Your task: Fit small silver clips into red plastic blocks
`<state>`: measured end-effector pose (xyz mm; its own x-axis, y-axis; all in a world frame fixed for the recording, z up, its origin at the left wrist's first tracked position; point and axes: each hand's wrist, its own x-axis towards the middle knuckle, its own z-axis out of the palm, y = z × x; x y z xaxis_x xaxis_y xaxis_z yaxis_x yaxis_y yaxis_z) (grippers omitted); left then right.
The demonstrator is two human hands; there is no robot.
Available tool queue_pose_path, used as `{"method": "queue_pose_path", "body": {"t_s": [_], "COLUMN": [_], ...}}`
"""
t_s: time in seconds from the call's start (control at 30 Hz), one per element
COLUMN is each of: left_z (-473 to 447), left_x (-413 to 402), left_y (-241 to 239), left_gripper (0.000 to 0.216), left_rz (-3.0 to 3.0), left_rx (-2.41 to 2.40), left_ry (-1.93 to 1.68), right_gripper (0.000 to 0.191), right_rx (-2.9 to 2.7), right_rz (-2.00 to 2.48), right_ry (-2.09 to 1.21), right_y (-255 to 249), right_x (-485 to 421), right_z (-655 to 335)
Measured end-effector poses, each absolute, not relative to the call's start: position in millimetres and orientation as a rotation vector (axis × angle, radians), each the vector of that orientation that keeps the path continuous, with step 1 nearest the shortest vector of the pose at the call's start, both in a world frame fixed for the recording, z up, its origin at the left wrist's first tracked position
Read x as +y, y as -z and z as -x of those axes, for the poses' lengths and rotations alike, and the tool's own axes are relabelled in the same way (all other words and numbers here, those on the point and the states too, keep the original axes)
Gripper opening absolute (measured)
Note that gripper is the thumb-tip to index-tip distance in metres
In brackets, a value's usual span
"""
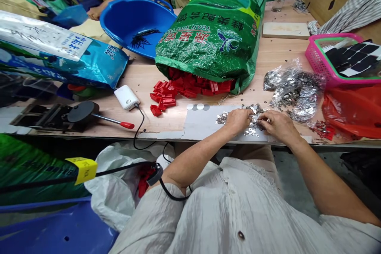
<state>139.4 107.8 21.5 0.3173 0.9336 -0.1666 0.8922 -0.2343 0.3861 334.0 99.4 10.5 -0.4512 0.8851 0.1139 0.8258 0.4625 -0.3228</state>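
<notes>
Small flat metal pieces point(222, 118) lie scattered on a grey sheet point(199, 123) at the table's front edge. My left hand point(239, 120) is closed among them, fingertips pressed together and pointing right. Close by on its right, my right hand point(279, 125) is pinched, with its fingertips facing the left hand's. Whatever sits between the fingers is too small to make out. More metal pieces point(253, 131) lie in the gap between the hands. Clear plastic bags point(300, 91) filled with similar shiny pieces rest beyond my right hand.
Red plastic parts point(190, 86) spill from a large green sack point(208, 35). A blue basin point(131, 20) holds dark thin pieces. On the left are a lever tool point(83, 113) and a white corded device point(126, 97). A pink basket point(315, 53) stands right. Another person's hand point(94, 12) is near the basin.
</notes>
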Motion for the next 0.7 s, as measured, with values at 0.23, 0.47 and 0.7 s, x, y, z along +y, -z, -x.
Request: {"method": "queue_pose_path", "body": {"t_s": [0.23,0.47,0.7], "left_z": [-138,-118,-105], "left_x": [106,113,113], "left_y": [-18,-26,-30], "left_gripper": [0.034,0.033,0.032], "left_rz": [-2.188,-2.092,-2.056], "left_rx": [1.593,1.701,1.717], "left_ry": [-0.203,-0.288,-0.327], "right_gripper": [0.019,0.019,0.018], "right_rx": [-2.529,-2.478,-2.460], "right_rz": [1.511,1.587,1.558], "right_ry": [-0.303,-0.378,-0.405], "right_y": [-9,-12,-9], "right_x": [95,103,104], "right_z": [-326,-327,-331]}}
